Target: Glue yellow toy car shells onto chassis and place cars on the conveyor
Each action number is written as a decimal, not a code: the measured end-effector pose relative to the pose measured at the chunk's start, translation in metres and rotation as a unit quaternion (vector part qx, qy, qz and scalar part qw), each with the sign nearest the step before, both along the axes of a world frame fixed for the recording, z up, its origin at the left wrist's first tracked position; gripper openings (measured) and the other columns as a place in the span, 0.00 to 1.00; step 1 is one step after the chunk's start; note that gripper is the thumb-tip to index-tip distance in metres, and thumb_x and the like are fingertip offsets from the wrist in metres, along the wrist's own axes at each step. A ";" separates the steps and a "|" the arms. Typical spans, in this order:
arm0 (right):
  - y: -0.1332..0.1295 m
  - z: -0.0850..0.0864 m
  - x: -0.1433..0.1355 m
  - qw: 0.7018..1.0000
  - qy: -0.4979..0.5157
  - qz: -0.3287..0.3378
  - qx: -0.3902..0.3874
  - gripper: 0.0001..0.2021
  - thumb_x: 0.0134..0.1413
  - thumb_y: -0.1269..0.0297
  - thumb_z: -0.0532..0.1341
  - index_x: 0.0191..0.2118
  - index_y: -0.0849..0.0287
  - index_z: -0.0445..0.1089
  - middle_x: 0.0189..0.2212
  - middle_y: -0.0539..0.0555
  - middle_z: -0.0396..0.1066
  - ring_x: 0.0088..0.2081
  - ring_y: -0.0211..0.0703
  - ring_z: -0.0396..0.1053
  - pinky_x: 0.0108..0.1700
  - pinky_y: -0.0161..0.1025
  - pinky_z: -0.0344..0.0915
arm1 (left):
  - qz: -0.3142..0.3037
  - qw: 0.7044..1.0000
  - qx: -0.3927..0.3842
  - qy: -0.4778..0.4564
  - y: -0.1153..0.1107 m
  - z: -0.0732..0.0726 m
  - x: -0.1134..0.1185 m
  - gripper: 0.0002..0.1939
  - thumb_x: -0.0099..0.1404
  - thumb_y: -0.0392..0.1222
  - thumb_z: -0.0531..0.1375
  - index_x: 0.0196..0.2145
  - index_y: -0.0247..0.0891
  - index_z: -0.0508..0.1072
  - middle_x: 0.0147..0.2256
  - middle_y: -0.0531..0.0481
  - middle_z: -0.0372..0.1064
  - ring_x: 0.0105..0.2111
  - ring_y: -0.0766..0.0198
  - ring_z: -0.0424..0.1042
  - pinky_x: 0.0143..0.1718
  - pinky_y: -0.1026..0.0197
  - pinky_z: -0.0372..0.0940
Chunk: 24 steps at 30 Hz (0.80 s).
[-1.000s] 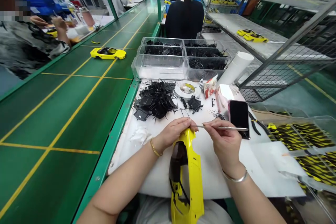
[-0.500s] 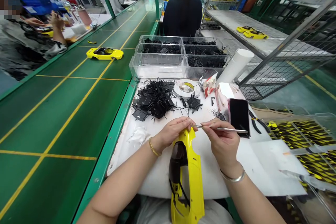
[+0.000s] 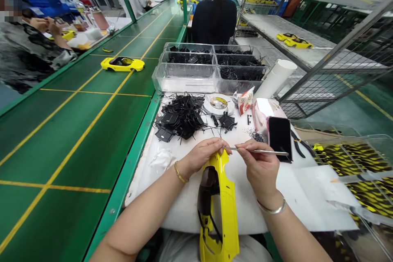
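Observation:
A yellow toy car body (image 3: 227,204) stands tipped on its side over the near table edge, its dark windscreen facing left. My left hand (image 3: 207,153) is closed around its far end. Between the fingers of my right hand (image 3: 260,163) is a thin metal rod-like tool (image 3: 260,152), its tip touching the far end of the body by my left fingertips. What the tip works on is too small to make out. Beyond my hands lies a heap of black plastic parts with thin strands (image 3: 181,116). A phone (image 3: 280,139) lies right of my right hand.
Clear divided bins (image 3: 187,75) with black parts stand at the back. A green conveyor (image 3: 76,131) on the left carries another yellow car body (image 3: 123,64). Pliers (image 3: 299,143), a tape roll (image 3: 218,103) and a metal rack (image 3: 319,65) are to the right and behind. Co-workers sit further off.
My hands, the tool and the car body hold almost the same position. On the left, a co-worker's hands have moved closer together. Further back, a person's arm now reaches over the belt.

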State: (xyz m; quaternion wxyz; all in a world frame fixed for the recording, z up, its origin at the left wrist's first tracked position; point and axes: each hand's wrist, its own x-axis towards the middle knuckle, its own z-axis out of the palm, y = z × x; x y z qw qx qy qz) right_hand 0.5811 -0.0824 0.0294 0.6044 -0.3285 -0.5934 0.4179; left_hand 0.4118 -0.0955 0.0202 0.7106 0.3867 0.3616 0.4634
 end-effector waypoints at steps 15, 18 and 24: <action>-0.050 0.018 0.027 1.000 -0.005 0.014 0.024 0.12 0.51 0.77 0.67 0.35 0.50 0.73 0.29 0.49 0.76 0.32 0.43 0.72 0.33 0.42 0.68 | -0.108 0.931 0.274 0.215 -0.003 0.020 -0.015 0.12 0.63 0.46 0.58 0.33 0.37 0.79 0.44 0.41 0.68 0.45 0.55 0.68 0.51 0.53 0.62; -0.080 0.019 0.036 0.999 -0.038 -0.001 0.035 0.15 0.48 0.81 0.67 0.36 0.51 0.73 0.30 0.49 0.77 0.31 0.44 0.72 0.33 0.44 0.66 | -0.168 0.891 0.323 0.272 -0.006 0.030 -0.019 0.13 0.65 0.48 0.58 0.35 0.42 0.81 0.54 0.41 0.66 0.56 0.50 0.63 0.61 0.50 0.53; -0.097 0.012 0.036 0.993 -0.093 -0.018 0.075 0.16 0.46 0.83 0.66 0.37 0.52 0.73 0.31 0.50 0.78 0.30 0.46 0.73 0.31 0.45 0.65 | -0.206 0.840 0.396 0.310 -0.010 0.034 -0.019 0.15 0.63 0.52 0.60 0.39 0.44 0.81 0.66 0.44 0.53 0.65 0.43 0.51 0.67 0.44 0.40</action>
